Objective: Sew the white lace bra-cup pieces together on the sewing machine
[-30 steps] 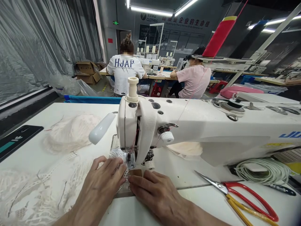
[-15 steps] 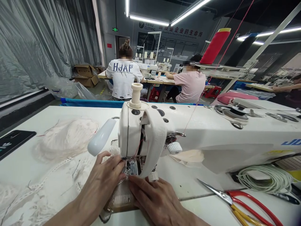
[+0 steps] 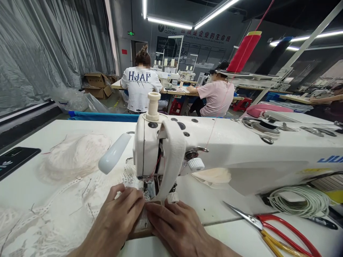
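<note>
Before me stands a white sewing machine (image 3: 225, 139), its presser foot lowered near white lace fabric (image 3: 131, 175). My left hand (image 3: 120, 210) lies just left of the foot with its fingers curled together, gripping the lace edge. Close in front of the foot, my right hand (image 3: 178, 223) has its fingers pressed together at the same narrow strip; the fingertips partly hide it. Red thread runs down the machine head to the needle area. More white lace fabric (image 3: 61, 210) with loose thread ends spreads over the table to the left.
Red-and-yellow-handled scissors (image 3: 257, 223) lie at right, near a coil of pale cord (image 3: 298, 201). A pale, rounded handle-like piece (image 3: 114, 153) juts out left of the machine. A dark phone (image 3: 18, 160) lies far left. Two people sit at machines beyond.
My left hand has drawn back toward me from beside the presser foot, uncovering more lace behind it. The right hand stays nearly where it was. The view has shifted slightly.
</note>
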{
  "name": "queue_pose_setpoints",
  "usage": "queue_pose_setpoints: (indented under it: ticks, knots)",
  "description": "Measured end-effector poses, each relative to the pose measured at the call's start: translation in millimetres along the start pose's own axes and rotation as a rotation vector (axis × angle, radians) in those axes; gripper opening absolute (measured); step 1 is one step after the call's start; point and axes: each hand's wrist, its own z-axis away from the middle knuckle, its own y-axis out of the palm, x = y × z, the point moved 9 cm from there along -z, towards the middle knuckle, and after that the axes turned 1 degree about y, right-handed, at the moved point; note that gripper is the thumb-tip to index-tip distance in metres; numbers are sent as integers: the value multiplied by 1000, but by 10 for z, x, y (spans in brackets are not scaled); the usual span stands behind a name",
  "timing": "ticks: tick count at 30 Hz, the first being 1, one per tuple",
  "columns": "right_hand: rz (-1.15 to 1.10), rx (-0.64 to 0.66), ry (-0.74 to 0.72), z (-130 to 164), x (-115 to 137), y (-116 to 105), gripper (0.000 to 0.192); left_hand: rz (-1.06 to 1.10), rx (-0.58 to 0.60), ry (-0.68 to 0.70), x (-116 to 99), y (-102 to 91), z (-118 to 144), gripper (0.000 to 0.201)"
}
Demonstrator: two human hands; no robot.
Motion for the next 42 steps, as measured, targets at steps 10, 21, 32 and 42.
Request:
queue_pose_setpoints:
  ticks: [10, 21, 32, 42]
  knots:
    - [-7, 2, 15, 3, -20, 1, 22, 58, 114, -30, 3, 84, 17, 29]
    - [13, -27, -4, 11, -13, 4, 21, 6, 23, 108, -43, 28, -5, 39]
    - [35, -32, -9, 9, -38, 55, 24, 121, -11, -11, 67, -18, -97, 34]
    - [-52, -15, 75, 18, -95, 31, 23, 2, 88, 23, 97, 25, -136, 33]
